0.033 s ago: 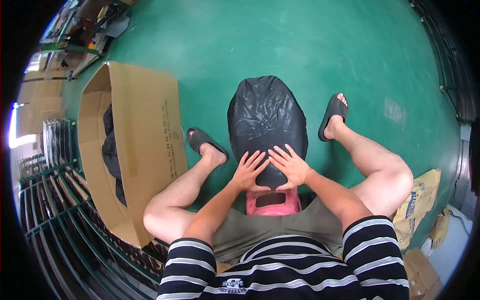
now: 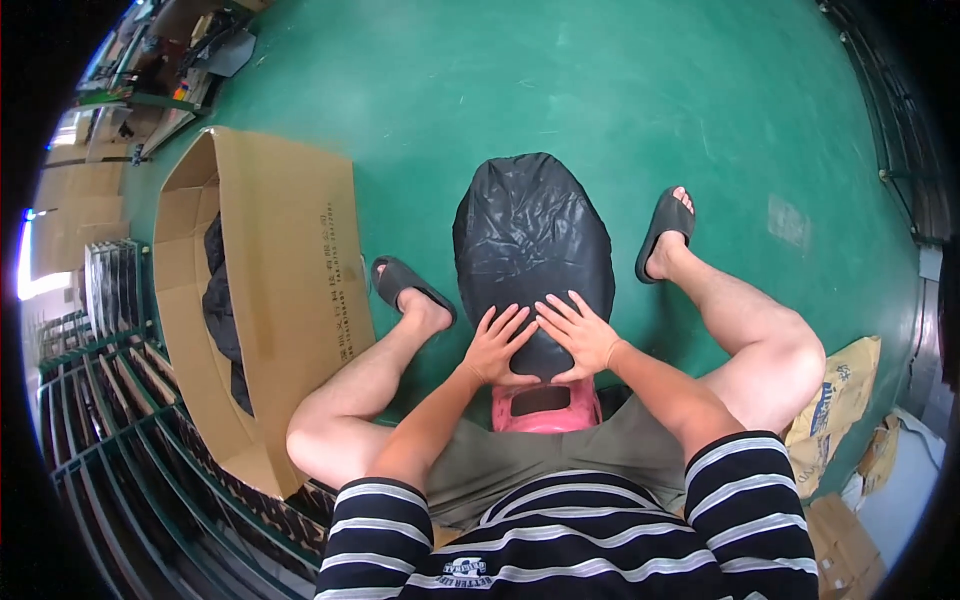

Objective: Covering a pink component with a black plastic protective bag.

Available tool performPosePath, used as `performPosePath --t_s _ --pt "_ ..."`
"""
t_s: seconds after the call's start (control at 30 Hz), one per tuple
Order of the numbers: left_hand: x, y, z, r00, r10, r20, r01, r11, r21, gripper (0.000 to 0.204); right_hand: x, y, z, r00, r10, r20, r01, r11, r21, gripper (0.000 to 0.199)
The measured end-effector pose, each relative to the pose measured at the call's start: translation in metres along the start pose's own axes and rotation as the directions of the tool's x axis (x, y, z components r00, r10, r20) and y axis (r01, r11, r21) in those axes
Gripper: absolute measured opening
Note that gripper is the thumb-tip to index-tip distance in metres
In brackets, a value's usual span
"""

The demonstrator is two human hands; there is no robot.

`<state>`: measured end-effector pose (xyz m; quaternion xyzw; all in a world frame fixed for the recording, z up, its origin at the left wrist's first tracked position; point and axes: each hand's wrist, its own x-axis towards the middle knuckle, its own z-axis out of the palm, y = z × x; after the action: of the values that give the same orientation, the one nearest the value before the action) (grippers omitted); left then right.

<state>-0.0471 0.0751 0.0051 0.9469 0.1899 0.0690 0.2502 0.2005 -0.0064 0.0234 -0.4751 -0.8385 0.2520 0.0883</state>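
Observation:
Between my legs lies a long, rounded black piece shaped like a scooter seat [image 2: 533, 220], its glossy cover wrinkled at the far end and smoother towards me. Both my palms rest flat on its near end. My left hand [image 2: 501, 346] has its fingers spread over the left side, and my right hand [image 2: 577, 338] mirrors it on the right. Their fingertips nearly meet in the middle, and both thumbs point inward along the near edge. Under that edge shows a pink plastic stool [image 2: 545, 408] with an opening in it. What lies beneath the cover is hidden.
A tall open cardboard box [image 2: 285, 270] on my left has black crumpled pieces [image 2: 222, 300] inside. Green metal racks [image 2: 110, 430] stand left of it. A yellowish paper sack [image 2: 835, 405] lies beside my right knee, above a brown carton [image 2: 842, 550]. The floor [image 2: 690, 90] is green.

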Motion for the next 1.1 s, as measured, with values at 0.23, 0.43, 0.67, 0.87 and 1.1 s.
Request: performPosePath --t_s 0.23,0.43,0.67,0.87,1.1 --pt "0.000 0.002 0.002 1.000 -0.024 0.002 0.024 1.000 0.004 0.099 -0.001 0.002 -0.002 1.000 0.008 0.017 -0.009 1.000 0.012 0.110" --pt "0.000 0.007 -0.002 1.000 -0.030 0.007 0.029 0.999 0.029 0.101 -0.003 -0.003 -0.002 1.000 0.005 0.016 -0.005 1.000 -0.029 0.111" --pt "-0.001 0.008 -0.006 1.000 0.004 0.019 -0.006 0.997 0.076 0.107 -0.003 -0.003 0.006 0.998 -0.024 -0.062 0.017 0.995 -0.100 0.113" --pt "-0.012 0.030 -0.001 0.992 0.081 0.097 -0.097 0.980 0.172 0.089 -0.014 -0.029 -0.016 0.999 0.028 0.019 -0.025 0.987 -0.156 0.111" --pt "-0.006 0.041 -0.004 0.983 0.108 0.147 -0.135 0.972 0.190 0.079 -0.031 -0.037 0.012 0.998 0.047 0.052 -0.027 0.943 -0.333 0.090"
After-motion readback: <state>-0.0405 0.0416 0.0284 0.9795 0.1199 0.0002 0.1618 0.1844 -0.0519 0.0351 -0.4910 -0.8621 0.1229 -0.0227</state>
